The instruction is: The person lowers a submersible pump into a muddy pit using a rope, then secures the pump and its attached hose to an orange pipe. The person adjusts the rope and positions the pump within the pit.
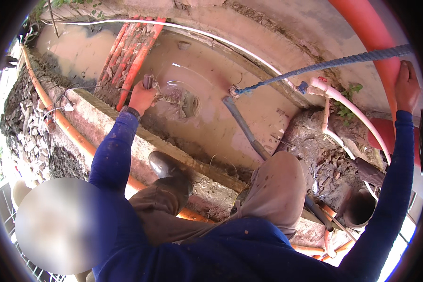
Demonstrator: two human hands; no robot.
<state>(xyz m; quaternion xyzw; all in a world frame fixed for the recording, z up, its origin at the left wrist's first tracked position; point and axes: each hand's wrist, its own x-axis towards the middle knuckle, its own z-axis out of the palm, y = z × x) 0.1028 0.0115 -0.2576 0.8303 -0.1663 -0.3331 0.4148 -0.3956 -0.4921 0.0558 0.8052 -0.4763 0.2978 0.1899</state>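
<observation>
My left hand (142,97) is closed around a short dark grey handle (148,82) at the edge of a pit of muddy brown water (207,80). Muddy material hangs from it, and ripples spread on the water just right of it. My right hand (406,87) is stretched far out to the right and presses on a thick orange pipe (369,28), fingers wrapped over its side. I crouch on a concrete ledge (98,122), a dark boot (163,165) and both knees in brown trousers below me.
A bundle of orange conduits (131,51) dips into the water. A blue rope (324,66) runs to a knot by a grey pipe (242,124). White pipes (350,108) cross a mud mound. Rubble (23,127) lies left, and a dark bucket (359,207) stands lower right.
</observation>
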